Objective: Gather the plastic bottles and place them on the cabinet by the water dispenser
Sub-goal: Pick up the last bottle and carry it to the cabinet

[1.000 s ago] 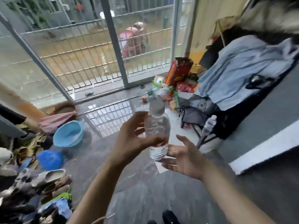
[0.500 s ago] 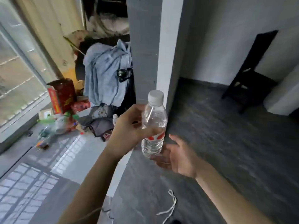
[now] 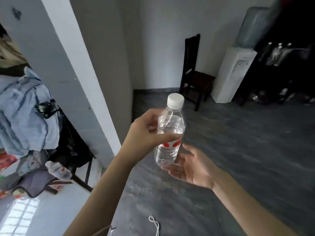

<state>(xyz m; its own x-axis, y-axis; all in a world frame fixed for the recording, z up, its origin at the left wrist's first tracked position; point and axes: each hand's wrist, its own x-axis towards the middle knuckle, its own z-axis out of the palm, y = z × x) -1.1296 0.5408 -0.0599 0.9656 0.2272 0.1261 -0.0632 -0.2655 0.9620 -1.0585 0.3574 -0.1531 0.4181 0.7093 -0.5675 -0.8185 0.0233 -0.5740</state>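
1. One plastic bottle (image 3: 169,133), capped and upright, is in the left hand (image 3: 144,135), whose grip wraps its middle.
2. The right hand (image 3: 190,165) lies released, palm up, just under the bottle's base; contact unclear.
3. Beyond the bottle stands the water dispenser (image 3: 233,74), with the dark cabinet (image 3: 279,72) right of it carrying several bottles.
4. Risk: the smooth bottle could slip mid-carry, or knock over the standing bottles when set down.
5. Another bottle (image 3: 58,169) lies left of the held bottle.
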